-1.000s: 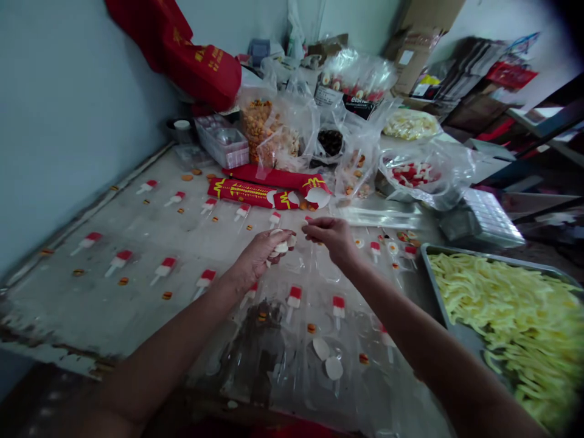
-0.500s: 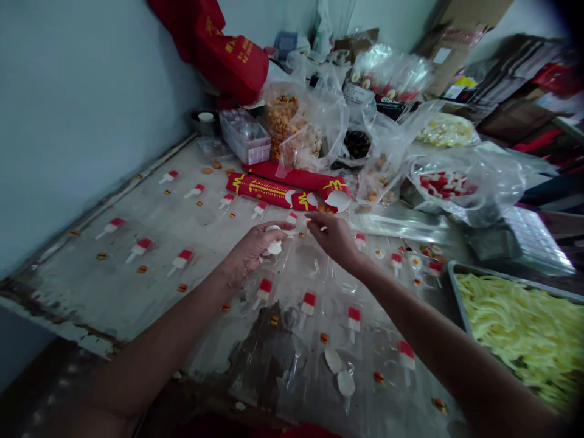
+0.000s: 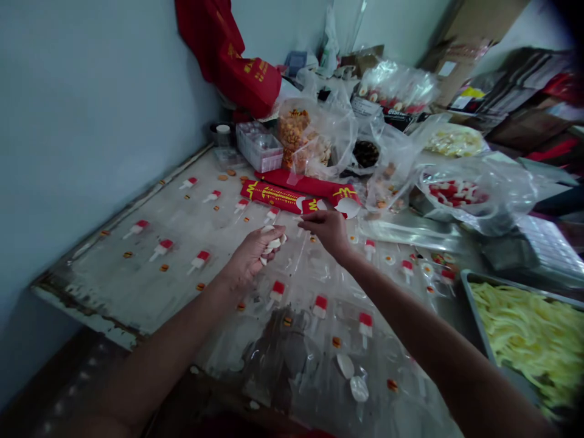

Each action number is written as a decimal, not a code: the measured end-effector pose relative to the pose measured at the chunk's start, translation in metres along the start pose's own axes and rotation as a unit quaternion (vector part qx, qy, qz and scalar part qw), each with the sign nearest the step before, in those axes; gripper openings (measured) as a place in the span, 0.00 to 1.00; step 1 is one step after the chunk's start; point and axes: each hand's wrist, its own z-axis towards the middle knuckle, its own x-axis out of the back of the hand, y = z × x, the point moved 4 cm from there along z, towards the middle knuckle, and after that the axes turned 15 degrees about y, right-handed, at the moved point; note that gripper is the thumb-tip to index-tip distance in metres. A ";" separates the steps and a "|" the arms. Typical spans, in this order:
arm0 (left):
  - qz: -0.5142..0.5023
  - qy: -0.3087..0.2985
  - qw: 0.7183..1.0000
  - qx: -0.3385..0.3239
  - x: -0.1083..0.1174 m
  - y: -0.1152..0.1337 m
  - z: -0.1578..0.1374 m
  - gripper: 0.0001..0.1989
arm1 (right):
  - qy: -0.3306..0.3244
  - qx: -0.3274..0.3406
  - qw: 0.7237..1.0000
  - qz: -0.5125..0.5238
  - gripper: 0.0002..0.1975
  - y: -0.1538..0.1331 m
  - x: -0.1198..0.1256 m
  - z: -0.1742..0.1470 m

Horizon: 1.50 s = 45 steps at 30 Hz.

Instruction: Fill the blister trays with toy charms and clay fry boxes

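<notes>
My left hand [image 3: 256,250] is curled around several thin white oval pieces [image 3: 274,244], held in a loose stack above the middle of the table. Just beyond it, my right hand [image 3: 326,231] reaches down with thumb and fingers pinched together. Something small and whitish shows at those fingertips, too small to make out. Flat clear plastic bags [image 3: 314,258] lie in rows beneath both hands, each with a small red-and-white popsicle-shaped piece [image 3: 277,291] and many with a tiny burger-shaped piece [image 3: 287,321]. Two white ovals [image 3: 359,388] lie near the front edge.
Red printed sleeves [image 3: 274,196] lie behind my hands. Beyond them stand a clear plastic box [image 3: 260,149] and a bag of orange pieces [image 3: 292,131]. At right are a metal tray of pale yellow strips [image 3: 474,322] and a bag of red-and-white pieces [image 3: 456,193].
My right hand has lowered its pinched fingers toward the bags and moved slightly leftward relative to them. My left hand has drawn a little away, still holding the white ovals. The whole view has shifted.
</notes>
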 end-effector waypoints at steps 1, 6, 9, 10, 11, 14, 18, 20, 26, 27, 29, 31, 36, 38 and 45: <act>-0.020 0.015 1.000 0.006 0.007 0.004 0.005 0.13 | 0.003 0.067 0.995 -0.074 0.07 -0.003 -0.005 0.011; -0.124 0.064 0.989 0.044 0.040 0.020 0.030 0.03 | -0.149 0.392 0.829 -0.369 0.11 -0.018 -0.055 0.023; -0.120 0.074 0.989 0.034 0.052 0.023 0.036 0.10 | -0.196 0.442 0.775 -0.408 0.13 -0.022 -0.068 0.010; -0.107 0.083 0.990 0.027 0.054 0.023 0.036 0.11 | -0.194 0.431 0.787 -0.396 0.14 -0.025 -0.068 0.007; -0.091 0.094 0.991 0.022 0.056 0.023 0.035 0.13 | -0.180 0.407 0.815 -0.372 0.14 -0.029 -0.066 0.004; -0.042 0.125 0.991 0.012 0.058 0.021 0.030 0.18 | -0.108 0.253 0.937 -0.216 0.13 -0.041 -0.058 0.001; 0.005 0.156 0.988 -0.005 0.061 0.018 0.019 0.21 | -0.146 0.023 0.989 0.028 0.15 -0.045 -0.073 -0.012; -0.004 0.159 0.987 -0.004 0.063 0.016 0.015 0.21 | -0.163 -0.047 0.982 0.087 0.12 -0.043 -0.085 -0.017; -0.072 0.086 0.993 0.040 0.080 0.026 0.025 0.11 | -0.117 0.072 0.991 -0.001 0.06 -0.040 -0.105 0.018; -0.082 0.069 0.993 0.054 0.085 0.030 0.028 0.10 | -0.095 0.134 0.985 -0.044 0.06 -0.041 -0.108 0.030; -0.099 0.046 0.991 0.076 0.096 0.037 0.034 0.10 | -0.081 0.247 0.957 -0.128 0.07 -0.040 -0.117 0.052; -0.102 0.029 0.992 0.075 0.105 0.043 0.039 0.10 | -0.124 0.336 0.913 -0.194 0.08 -0.035 -0.130 0.067; 0.005 0.016 1.000 0.025 0.119 0.040 0.053 0.10 | -0.236 0.435 0.844 -0.206 0.11 -0.025 -0.144 0.080; 0.038 0.022 0.999 0.003 0.121 0.038 0.058 0.12 | -0.223 0.386 0.880 -0.164 0.11 -0.030 -0.139 0.082; 0.083 0.079 0.993 -0.030 0.114 0.039 0.057 0.17 | -0.280 0.043 0.956 0.079 0.13 -0.056 -0.145 0.041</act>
